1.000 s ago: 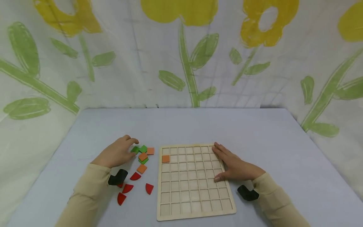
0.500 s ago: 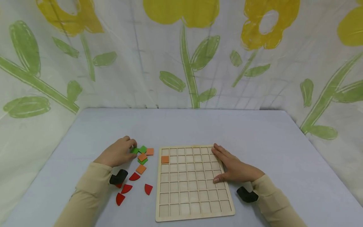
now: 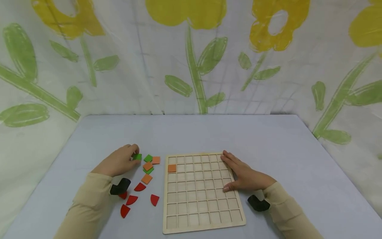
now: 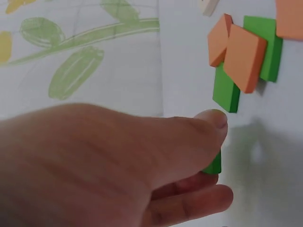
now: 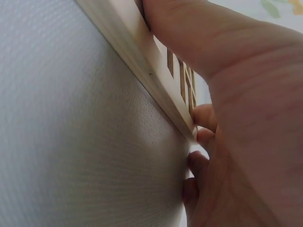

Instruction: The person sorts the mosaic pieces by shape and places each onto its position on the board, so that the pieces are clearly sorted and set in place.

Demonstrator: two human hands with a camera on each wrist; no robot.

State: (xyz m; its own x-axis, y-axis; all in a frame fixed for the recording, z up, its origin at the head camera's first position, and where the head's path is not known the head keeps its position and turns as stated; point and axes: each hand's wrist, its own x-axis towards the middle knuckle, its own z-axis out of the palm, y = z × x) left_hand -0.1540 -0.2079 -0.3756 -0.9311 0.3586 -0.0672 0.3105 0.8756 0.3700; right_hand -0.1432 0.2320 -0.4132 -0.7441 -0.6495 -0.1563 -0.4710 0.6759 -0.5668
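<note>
In the head view my left hand (image 3: 117,161) pinches a green square tile (image 3: 137,157) at the left of the loose pieces. The left wrist view shows the thumb over this tile, with only a green corner (image 4: 215,165) visible. My right hand (image 3: 246,174) rests on the right edge of a wooden grid board (image 3: 165,196), fingers extended and thumb on its surface. In the right wrist view the hand (image 5: 236,109) lies along the board's side (image 5: 142,61). One orange square tile (image 3: 172,168) sits in a cell at the board's upper left.
Between left hand and board lie another green tile (image 3: 148,158), an orange tile (image 3: 156,160), and an orange tile (image 3: 148,166) overlapping a green one (image 3: 148,171). A further orange tile (image 3: 147,179) is nearer. Several red quarter-circle pieces (image 3: 155,199) lie closer to the front.
The left fingers have closed on the green tile and drawn it slightly left, away from the other green tile. The right hand has stayed at the board's edge.
</note>
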